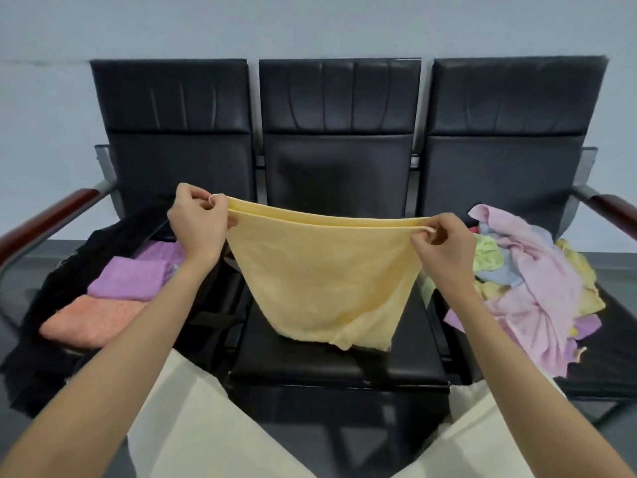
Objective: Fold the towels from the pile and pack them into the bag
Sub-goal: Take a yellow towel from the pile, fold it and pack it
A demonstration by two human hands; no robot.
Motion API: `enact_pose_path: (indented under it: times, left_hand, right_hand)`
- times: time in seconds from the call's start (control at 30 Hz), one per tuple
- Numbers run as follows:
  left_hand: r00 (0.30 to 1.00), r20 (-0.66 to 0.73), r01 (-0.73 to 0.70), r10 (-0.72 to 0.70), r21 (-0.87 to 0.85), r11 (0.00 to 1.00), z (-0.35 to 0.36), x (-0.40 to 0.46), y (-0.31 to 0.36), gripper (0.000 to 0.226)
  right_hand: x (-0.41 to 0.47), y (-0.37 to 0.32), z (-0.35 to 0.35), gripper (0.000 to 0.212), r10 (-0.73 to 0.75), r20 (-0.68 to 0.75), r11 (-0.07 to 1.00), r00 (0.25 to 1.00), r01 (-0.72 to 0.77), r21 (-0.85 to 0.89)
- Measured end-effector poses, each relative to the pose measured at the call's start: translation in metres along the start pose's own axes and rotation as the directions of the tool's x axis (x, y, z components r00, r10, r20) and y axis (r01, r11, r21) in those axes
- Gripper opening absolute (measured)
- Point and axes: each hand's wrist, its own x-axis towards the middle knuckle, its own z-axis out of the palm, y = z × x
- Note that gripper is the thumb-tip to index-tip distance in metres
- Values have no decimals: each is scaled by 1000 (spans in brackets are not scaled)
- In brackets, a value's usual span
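Our left hand [196,222] and right hand [444,241] each pinch a top corner of the yellow towel [320,281], thumb against curled fingers, holding it doubled over the middle seat [331,360] so that, as we judge, its two layers hang even before the next fold. Both forearms reach forward with wrists raised, the towel's upper edges sagging between them and its lower edge touching the middle seat. To the left of that seat we see the black bag [41,357] holding folded purple and orange towels; to its right lies the unsorted pile [531,281].
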Motion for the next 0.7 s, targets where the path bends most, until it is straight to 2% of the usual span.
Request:
enact_pose_path:
  times: [0.13, 0.2, 0.27, 0.4, 0.53, 0.7]
  left_hand:
    - [999, 1, 46, -46, -42, 998, 7, 12, 3, 7]
    - [996, 26, 82, -81, -45, 996, 13, 17, -4, 6]
    - [993, 64, 98, -98, -4, 995, 21, 21, -7, 5]
    - [986, 154, 42, -67, 158, 987, 46, 40, -11, 9]
    - [970, 240, -18, -40, 235, 972, 78, 61, 1, 24]
    - [974, 217, 31, -66, 162, 986, 98, 74, 7, 31]
  right_hand:
    - [12, -2, 7, 16, 37, 26, 999, 999, -37, 19]
    - [13, 2, 10, 22, 87, 71, 994, 994, -92, 64]
    - [16, 6, 14, 28, 146, 124, 980, 982, -161, 119]
    - [39, 20, 25, 12, 218, 204, 968, 954, -238, 81]
    - [74, 34, 43, 10, 243, 167, 969, 955, -248, 6]
    - [103, 32, 50, 11, 175, 79, 982, 981, -179, 54]
